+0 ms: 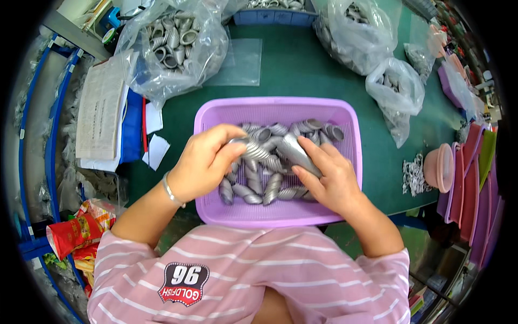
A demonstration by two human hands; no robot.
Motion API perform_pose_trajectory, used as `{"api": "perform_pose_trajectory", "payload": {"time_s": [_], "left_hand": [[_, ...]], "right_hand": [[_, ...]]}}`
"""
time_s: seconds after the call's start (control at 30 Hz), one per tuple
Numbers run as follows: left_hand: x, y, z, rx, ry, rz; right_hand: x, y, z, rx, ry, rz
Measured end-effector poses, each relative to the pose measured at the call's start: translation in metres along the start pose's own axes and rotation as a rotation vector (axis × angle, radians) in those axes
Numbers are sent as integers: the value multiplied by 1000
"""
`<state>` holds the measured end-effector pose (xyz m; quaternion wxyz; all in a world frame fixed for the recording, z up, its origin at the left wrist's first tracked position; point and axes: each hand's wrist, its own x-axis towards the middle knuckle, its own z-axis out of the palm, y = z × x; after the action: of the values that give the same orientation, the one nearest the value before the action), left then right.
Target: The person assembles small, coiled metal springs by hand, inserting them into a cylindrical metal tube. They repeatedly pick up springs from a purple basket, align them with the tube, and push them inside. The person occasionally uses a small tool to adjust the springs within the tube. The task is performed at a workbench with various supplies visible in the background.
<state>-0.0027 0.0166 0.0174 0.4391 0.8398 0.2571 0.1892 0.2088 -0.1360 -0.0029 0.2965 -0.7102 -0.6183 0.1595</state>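
Over a purple plastic basket (275, 101), my left hand (200, 162) pinches a short grey tube with spiral ridges (259, 153) between thumb and fingers. My right hand (335, 177) is closed round a smoother grey tapered tube (298, 152), which slants up and to the left. The two pieces are close together; whether they touch I cannot tell. Beneath them, several loose grey ridged tubes (272, 188) lie on their sides in the basket, partly hidden by my hands.
Clear bags of grey tubes stand at the back left (175, 40) and back right (356, 40). Between them sits a blue bin (275, 16). Papers (100, 110) lie left on the green table (172, 116). At right are small metallic pieces (415, 175), a pink tub (440, 167) and stacked baskets (472, 189).
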Motion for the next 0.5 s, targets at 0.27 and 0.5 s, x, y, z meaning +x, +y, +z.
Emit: {"api": "perform_pose_trajectory", "payload": {"time_s": [0.27,0.5], "left_hand": [[-3,0,11,-408,32,-348],[-3,2,21,-299,-78,-371]], "right_hand": [[19,10,13,-359,-29,-52],[26,-9,18,-55,16,-358]]}}
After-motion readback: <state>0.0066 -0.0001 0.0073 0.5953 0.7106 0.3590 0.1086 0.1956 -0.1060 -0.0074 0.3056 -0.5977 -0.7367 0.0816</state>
